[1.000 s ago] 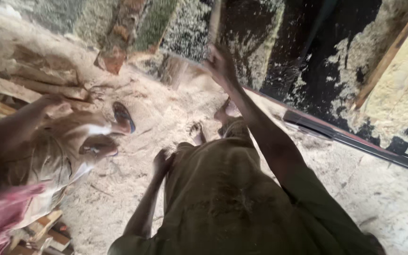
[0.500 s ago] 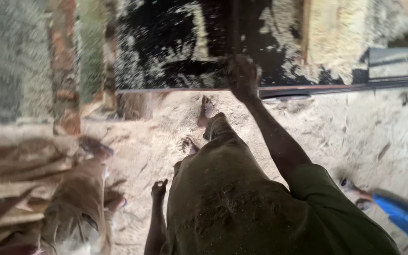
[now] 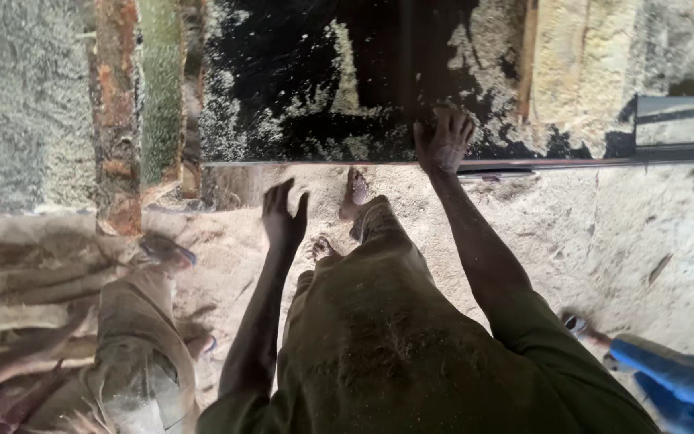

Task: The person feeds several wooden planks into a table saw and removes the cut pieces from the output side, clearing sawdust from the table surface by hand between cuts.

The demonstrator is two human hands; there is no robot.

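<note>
My right hand (image 3: 443, 138) rests flat, fingers spread, on the edge of a dark, sawdust-covered machine table (image 3: 323, 88) in front of me. Raised in mid-air above the sawdust floor (image 3: 234, 241), my left hand (image 3: 283, 215) holds nothing and has its fingers apart, just short of the table's metal edge (image 3: 315, 162). Below me I see my olive-green clothes (image 3: 387, 337) and one bare foot (image 3: 355, 191) near the table's base.
A rusty upright post (image 3: 118, 120) stands at the left of the table. Another person in dusty trousers (image 3: 134, 345) stands at lower left beside stacked wood pieces (image 3: 18, 297). A person's blue-clad leg (image 3: 668, 378) shows at lower right. A pale wooden plank (image 3: 564, 64) lies on the table, upper right.
My left hand has risen from beside my leg toward the table's edge. My right hand has stayed on the table while the view steadied and shifted right.
</note>
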